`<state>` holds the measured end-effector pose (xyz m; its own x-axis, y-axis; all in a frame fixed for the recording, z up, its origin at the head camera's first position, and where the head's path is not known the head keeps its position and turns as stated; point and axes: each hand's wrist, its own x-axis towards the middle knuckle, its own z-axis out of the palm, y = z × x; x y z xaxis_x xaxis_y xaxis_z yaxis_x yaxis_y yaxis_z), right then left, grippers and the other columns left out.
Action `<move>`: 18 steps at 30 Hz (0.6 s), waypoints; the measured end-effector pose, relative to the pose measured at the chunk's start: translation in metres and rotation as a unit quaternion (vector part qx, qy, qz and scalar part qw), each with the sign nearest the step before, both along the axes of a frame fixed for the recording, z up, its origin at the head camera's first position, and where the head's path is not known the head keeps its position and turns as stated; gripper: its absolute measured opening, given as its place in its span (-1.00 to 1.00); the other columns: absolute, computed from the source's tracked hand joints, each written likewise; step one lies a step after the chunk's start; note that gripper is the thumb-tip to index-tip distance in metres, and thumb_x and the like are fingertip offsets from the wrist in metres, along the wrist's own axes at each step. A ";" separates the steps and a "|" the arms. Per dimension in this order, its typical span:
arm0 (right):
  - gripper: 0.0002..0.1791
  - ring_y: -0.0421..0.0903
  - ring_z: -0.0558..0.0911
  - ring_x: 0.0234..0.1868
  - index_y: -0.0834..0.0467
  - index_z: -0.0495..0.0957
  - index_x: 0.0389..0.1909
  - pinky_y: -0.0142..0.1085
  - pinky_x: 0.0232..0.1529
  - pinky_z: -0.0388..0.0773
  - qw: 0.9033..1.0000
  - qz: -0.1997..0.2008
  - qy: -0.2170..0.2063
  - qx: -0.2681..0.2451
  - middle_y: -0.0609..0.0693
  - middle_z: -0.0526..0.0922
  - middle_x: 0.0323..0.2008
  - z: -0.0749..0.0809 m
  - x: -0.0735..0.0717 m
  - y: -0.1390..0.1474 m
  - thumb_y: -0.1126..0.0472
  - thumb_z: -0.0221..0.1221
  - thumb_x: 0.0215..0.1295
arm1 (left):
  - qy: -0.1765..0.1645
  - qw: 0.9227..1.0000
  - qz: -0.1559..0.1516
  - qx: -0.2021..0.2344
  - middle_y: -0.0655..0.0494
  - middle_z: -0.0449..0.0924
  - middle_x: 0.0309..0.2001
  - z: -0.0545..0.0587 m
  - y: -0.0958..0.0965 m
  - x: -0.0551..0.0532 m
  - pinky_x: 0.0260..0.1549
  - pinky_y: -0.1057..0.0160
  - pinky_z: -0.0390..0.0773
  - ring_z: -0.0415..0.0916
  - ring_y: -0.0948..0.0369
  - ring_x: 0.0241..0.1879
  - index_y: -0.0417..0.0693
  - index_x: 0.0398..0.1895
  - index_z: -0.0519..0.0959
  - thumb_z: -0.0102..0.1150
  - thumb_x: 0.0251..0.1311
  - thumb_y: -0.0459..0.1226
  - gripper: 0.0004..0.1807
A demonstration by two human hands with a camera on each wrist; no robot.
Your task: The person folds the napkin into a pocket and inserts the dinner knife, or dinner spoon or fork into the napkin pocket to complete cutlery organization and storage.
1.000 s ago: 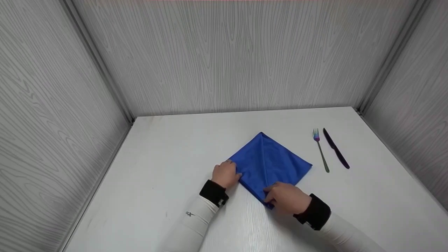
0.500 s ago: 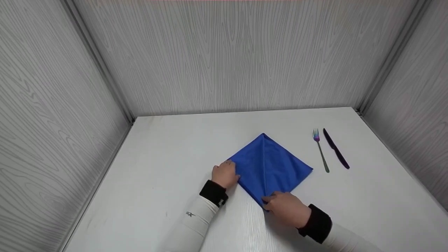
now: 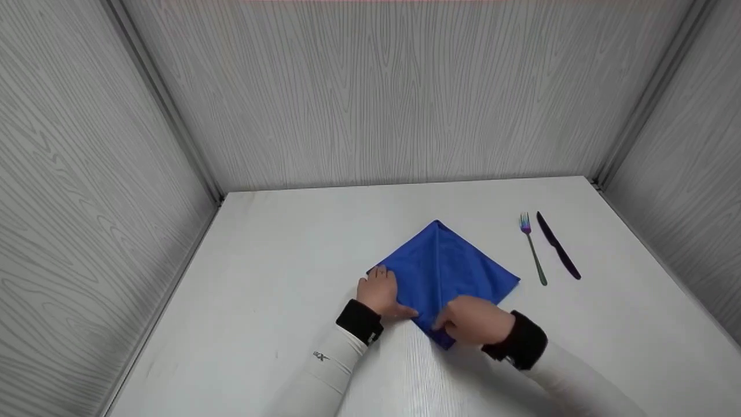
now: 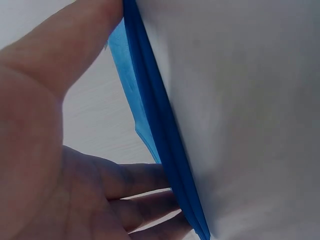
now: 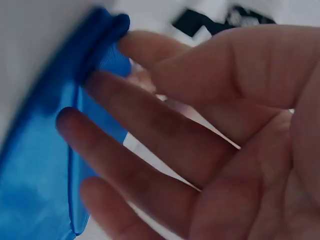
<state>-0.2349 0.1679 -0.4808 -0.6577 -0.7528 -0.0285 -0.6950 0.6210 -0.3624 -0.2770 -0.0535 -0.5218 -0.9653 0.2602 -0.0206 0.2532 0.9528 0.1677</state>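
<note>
A blue cloth napkin [image 3: 446, 260] lies on the white table as a diamond, a crease running down its middle from the far corner. On its left corner, my left hand [image 3: 379, 292] presses down with fingers straight and thumb stretched along the near-left edge. The left wrist view shows the folded blue edge running past the thumb and fingers. Close to the napkin's near corner, my right hand [image 3: 472, 320] pinches the cloth between thumb and index finger. In the right wrist view its other fingers [image 5: 125, 160] reach out over the fabric; part of the near edge is hidden.
A fork [image 3: 532, 249] with an iridescent head and a dark knife [image 3: 558, 246] lie side by side to the right of the napkin. Grey wood-grain panels [image 3: 370, 92] enclose the back and both sides of the table.
My left hand has spread its thumb right along the near edge. My right hand has moved slightly up from the near corner, which now shows below it. The fork and knife lie still.
</note>
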 end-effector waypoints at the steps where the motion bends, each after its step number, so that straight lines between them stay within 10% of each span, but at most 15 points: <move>1: -0.69 0.05 0.80 0.01 0.29 0.78 0.02 -0.10 -0.01 0.74 1.000 -0.014 -0.013 -0.019 0.15 0.82 -0.01 0.001 -0.013 -0.002 0.48 0.20 0.33 | 0.001 1.000 0.000 0.001 -0.28 0.49 0.39 0.000 0.000 0.000 0.18 -0.16 0.56 0.43 -0.11 0.41 -0.37 0.41 0.44 0.53 -0.10 0.39 0.23; 9: -0.31 0.26 0.24 0.61 0.36 0.25 0.56 0.13 0.56 0.21 0.987 -0.154 -0.033 0.030 0.31 0.26 0.58 -0.027 -0.118 -0.036 0.07 0.16 0.60 | -0.007 1.000 0.002 0.003 -0.27 0.46 0.43 -0.003 0.000 0.000 0.20 -0.16 0.55 0.41 -0.11 0.44 -0.35 0.44 0.42 0.52 -0.09 0.40 0.24; 18: -0.14 0.24 -0.05 0.70 0.39 -0.02 0.64 0.27 0.59 0.04 0.968 -0.218 -0.092 0.081 0.34 -0.07 0.68 -0.037 -0.164 -0.037 -0.12 -0.02 0.66 | 0.002 1.000 0.001 0.003 -0.26 0.49 0.40 -0.001 0.000 0.000 0.18 -0.15 0.56 0.44 -0.09 0.40 -0.34 0.42 0.43 0.52 -0.10 0.40 0.23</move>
<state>-0.3985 0.1314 -0.5180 -0.8847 -0.3805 -0.2694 -0.2868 0.8997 -0.3291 -0.2767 -0.0537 -0.5225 -0.9658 0.2590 -0.0154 0.2526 0.9522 0.1716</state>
